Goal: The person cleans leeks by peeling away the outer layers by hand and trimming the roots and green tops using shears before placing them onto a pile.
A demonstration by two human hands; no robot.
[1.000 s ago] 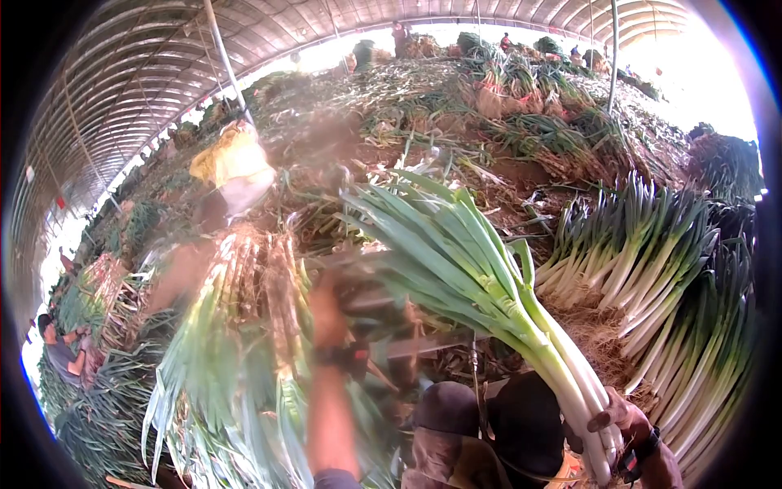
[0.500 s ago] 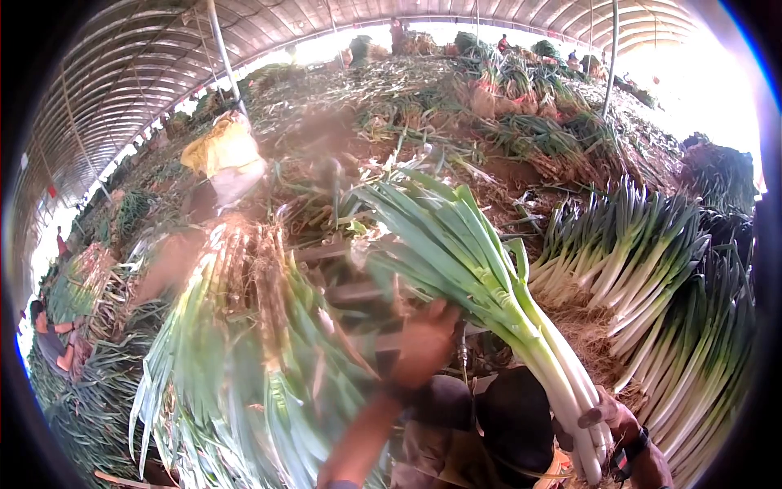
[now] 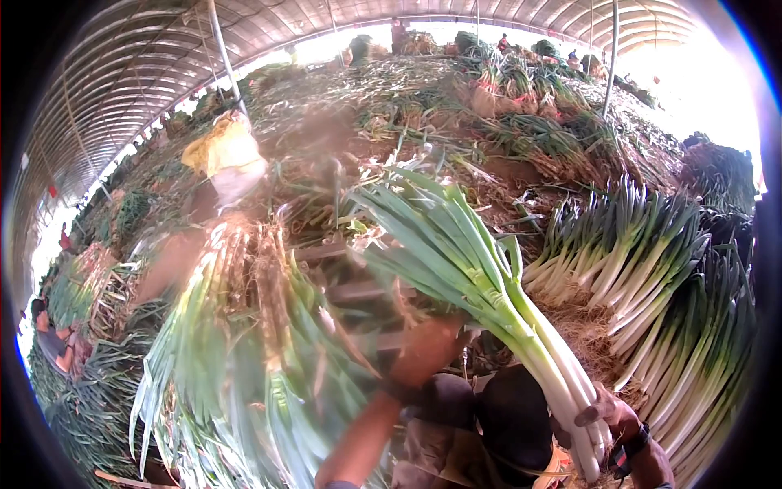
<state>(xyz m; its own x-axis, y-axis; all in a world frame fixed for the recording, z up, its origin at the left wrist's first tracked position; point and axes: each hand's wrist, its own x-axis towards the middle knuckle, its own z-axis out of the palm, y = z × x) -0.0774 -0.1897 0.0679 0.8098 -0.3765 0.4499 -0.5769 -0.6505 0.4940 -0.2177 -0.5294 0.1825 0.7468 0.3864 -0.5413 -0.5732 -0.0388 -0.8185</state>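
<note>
My right hand (image 3: 612, 414) is closed round the white lower stalks of a few leeks (image 3: 509, 306), near their root ends. These leeks slant up to the left, their broad green leaves spread out above my knees. My left hand (image 3: 434, 346) is blurred beside the green part of the stalks, and its fingers are partly hidden at the leaves' edge. Whether it grips the leaves cannot be made out. Left of it lies a large heap of untrimmed leeks (image 3: 269, 350), roots upward and leaves hanging down.
Rows of cleaned leeks (image 3: 652, 326) lie at the right. A yellow and white sack (image 3: 226, 159) stands behind the heap. Loose leaves litter the ground under the arched roof (image 3: 391, 10). A person (image 3: 53, 338) works at the far left, and metal poles (image 3: 227, 57) rise behind.
My left hand has moved slightly right, closer to the held leeks, and its fingers show less. The leeks have tilted a little; my right hand keeps hold of them.
</note>
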